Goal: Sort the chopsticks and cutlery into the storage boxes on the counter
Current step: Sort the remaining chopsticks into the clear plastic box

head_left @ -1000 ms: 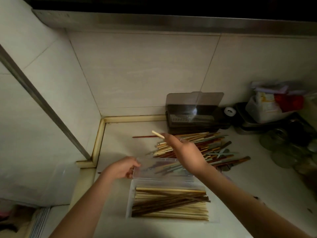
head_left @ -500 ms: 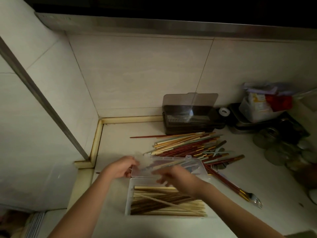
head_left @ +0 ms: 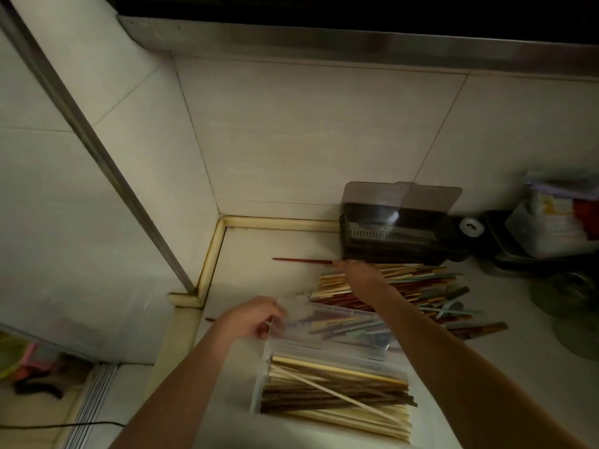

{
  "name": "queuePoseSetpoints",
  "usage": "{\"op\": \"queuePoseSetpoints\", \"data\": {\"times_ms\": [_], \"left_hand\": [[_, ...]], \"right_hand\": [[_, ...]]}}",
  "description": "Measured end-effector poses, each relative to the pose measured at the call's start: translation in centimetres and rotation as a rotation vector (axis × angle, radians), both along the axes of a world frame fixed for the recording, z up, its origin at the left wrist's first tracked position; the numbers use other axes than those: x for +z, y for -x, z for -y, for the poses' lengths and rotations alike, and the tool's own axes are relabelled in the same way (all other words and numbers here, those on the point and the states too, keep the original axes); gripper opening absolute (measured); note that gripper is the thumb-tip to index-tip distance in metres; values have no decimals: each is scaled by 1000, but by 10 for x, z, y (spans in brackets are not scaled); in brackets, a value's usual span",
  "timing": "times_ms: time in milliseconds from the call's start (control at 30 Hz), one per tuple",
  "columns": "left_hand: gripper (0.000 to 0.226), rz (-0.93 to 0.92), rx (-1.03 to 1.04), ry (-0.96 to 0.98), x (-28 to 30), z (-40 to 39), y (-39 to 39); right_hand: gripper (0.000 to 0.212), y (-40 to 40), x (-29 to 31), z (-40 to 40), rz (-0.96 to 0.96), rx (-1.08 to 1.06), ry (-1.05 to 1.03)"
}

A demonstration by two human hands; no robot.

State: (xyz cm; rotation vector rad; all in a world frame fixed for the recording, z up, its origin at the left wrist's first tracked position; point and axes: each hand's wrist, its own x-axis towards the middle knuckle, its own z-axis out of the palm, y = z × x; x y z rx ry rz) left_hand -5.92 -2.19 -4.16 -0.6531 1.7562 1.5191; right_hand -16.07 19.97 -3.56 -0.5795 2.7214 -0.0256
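A clear storage box (head_left: 259, 380) near the counter's front holds several wooden chopsticks (head_left: 324, 406), with one pale chopstick (head_left: 343, 396) lying diagonally on top. My left hand (head_left: 252, 319) grips the left edge of the box's raised clear lid (head_left: 327, 325). My right hand (head_left: 359, 275) reaches over the loose pile of chopsticks and cutlery (head_left: 418, 281), fingers stretched out. Its fingertips are at the near end of a lone red chopstick (head_left: 301, 260). A dark storage box (head_left: 398, 236) with an upright smoky lid stands against the back wall.
Clutter fills the right side: a white tape roll (head_left: 471, 226), a plastic tub of packets (head_left: 551, 228) and glass lids (head_left: 570, 296). The tiled walls meet at a corner on the left. The counter's edge drops off at the left, toward the floor.
My right hand let a pale chopstick go into the clear box, then moved back up to the pile's left end. My left hand stayed on the lid.
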Motion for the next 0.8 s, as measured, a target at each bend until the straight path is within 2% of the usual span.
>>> {"op": "queuePoseSetpoints", "data": {"times_ms": [133,500,700,800], "left_hand": [[12,6,-22,-3,3,0,0],[11,8,-61,32,7,0,2],[8,-22,-100,48,13,0,0],[19,-169,-214,279,18,1,1]], "right_hand": [[33,-3,-15,1,-33,-16,-42],[19,1,-9,-8,-41,14,82],[33,-8,6,-12,-61,78,25],[50,-24,19,-11,-192,156,99]]}}
